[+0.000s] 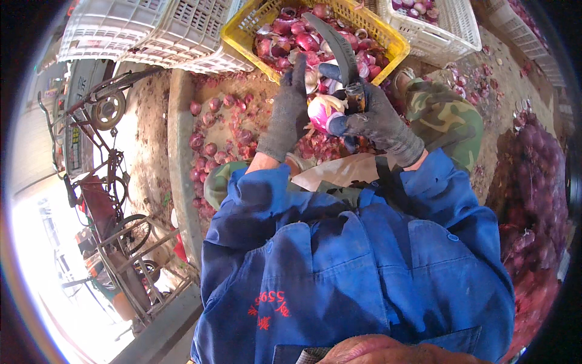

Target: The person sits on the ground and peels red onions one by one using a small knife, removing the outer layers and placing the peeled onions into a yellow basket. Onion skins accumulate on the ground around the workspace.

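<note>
My right hand (386,120), in a dark grey knit glove, grips the handle of a curved, sickle-like knife (338,48). Its dark blade points up and away over a yellow plastic crate (386,73). A red onion (323,113) with pale, torn skin sits between my hands, and the right thumb presses against its lower side. Close on the onion's left is my left hand (284,116), similarly gloved, its fingers stretched forward and apart; whether its palm touches the onion is hidden. Many red onions (307,42) and loose skins fill the crate.
Stacked white plastic crates (182,32) stand at the far left; another white crate (436,41) with onions is at right. Loose onions (210,149) and skins litter the floor. A low concrete ledge (182,136) runs at left, cycles (113,182) beyond it. Mesh sacks (536,168) lie right.
</note>
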The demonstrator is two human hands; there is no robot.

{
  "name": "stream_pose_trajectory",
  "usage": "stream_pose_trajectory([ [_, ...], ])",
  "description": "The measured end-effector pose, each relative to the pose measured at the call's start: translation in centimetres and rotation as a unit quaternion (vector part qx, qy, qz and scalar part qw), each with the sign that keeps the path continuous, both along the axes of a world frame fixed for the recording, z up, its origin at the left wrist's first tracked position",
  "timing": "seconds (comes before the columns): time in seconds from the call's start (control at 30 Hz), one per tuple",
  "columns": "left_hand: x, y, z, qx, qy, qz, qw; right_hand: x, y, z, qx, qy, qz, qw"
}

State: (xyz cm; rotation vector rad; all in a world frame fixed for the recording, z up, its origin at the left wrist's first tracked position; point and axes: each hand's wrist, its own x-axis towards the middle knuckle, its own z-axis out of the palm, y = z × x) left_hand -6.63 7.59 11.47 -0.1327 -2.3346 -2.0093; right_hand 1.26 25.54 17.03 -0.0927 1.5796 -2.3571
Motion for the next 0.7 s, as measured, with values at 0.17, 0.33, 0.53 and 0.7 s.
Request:
stream_pose_trajectory([
  [0.17, 0.4, -4.9, 1.2, -0.342, 0.141, -0.064, 0.927, -0.6, 1.1, -1.3, 0.195, 0.091, -0.062, 0.975],
  [0.33, 2.5, -4.5, 5.7, -0.021, -0.232, -0.077, 0.97, -1.6, 1.1, -2.4, 0.279, 0.175, -0.068, 0.942],
  [0.53, 6.0, -1.0, 6.4, -0.057, -0.192, -0.181, 0.963, -1.2, 0.4, -2.0, 0.395, 0.219, -0.067, 0.89],
  [0.7, 6.2, 0.1, 4.8, 0.019, -0.129, -0.165, 0.978, -0.3, -0.4, -1.0, 0.411, 0.223, -0.087, 0.88],
])
